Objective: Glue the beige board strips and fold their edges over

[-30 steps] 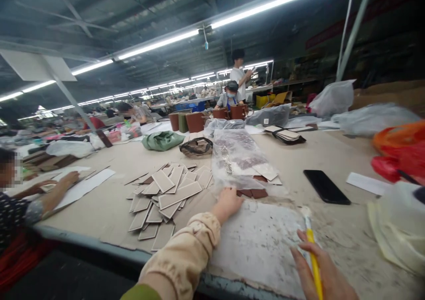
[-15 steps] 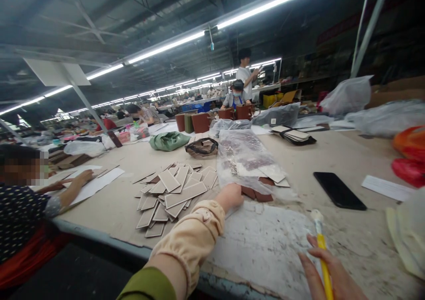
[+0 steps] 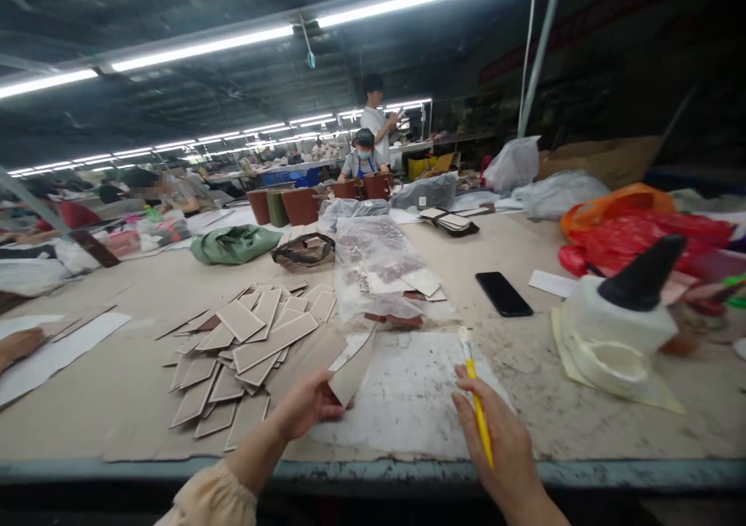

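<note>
My left hand (image 3: 318,405) grips a thin pale panel (image 3: 354,370) by its lower corner, tilted up over the left side of a stained white sheet (image 3: 413,386). A yellow-handled brush (image 3: 479,413) rests in my right hand (image 3: 495,425), its pale bristle end pointing away over the sheet. Left of my left hand lies a loose pile of beige rectangular pieces (image 3: 233,355) with pale edges. Beyond the sheet, a clear plastic bag (image 3: 378,266) has brown and white pieces in and beside it.
A black phone (image 3: 503,294) lies right of the bag. A white glue bottle (image 3: 623,324) with a black nozzle stands at right, before red and orange bags (image 3: 635,227). Another person's hand (image 3: 22,347) rests at far left. The table edge (image 3: 408,472) runs along the front.
The view has swung right. My left hand has come back from the plastic bag and now holds a pale panel. The brush stays in my right hand, and the glue bottle shows fully.
</note>
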{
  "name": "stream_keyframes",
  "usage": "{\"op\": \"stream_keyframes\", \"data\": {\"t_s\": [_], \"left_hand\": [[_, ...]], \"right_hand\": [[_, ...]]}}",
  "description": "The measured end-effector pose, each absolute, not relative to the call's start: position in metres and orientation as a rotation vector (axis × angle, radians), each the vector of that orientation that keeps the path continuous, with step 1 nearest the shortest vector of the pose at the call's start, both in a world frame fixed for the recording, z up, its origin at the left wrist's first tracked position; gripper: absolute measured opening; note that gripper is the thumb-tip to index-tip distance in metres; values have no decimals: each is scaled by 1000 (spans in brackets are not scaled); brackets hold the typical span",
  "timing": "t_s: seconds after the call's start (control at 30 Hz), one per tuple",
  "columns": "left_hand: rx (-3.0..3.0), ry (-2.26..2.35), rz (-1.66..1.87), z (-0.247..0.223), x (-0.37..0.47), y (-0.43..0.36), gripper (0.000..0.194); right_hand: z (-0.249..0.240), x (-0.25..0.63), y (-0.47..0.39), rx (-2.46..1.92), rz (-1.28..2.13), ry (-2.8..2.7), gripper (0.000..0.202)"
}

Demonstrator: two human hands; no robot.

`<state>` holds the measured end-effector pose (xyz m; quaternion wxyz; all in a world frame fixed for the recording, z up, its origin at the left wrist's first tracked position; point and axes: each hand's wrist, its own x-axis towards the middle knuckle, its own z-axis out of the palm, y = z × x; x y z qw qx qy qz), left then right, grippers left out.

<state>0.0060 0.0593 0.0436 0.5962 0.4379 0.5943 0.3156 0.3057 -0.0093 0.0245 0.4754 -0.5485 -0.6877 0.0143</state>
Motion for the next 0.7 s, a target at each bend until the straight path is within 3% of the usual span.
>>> {"op": "stream_keyframes", "data": {"t_s": [0.2, 0.5, 0.7], "left_hand": [[589, 1284, 933, 26, 1, 38, 15], [1020, 1444, 843, 22, 18, 38, 45], [1258, 1392, 665, 21, 26, 46, 34]], "right_hand": [[23, 304, -11, -1292, 91, -1706, 21], [28, 303, -14, -1214, 78, -1697, 26], [35, 306, -20, -1280, 279, -1463, 28]]}}
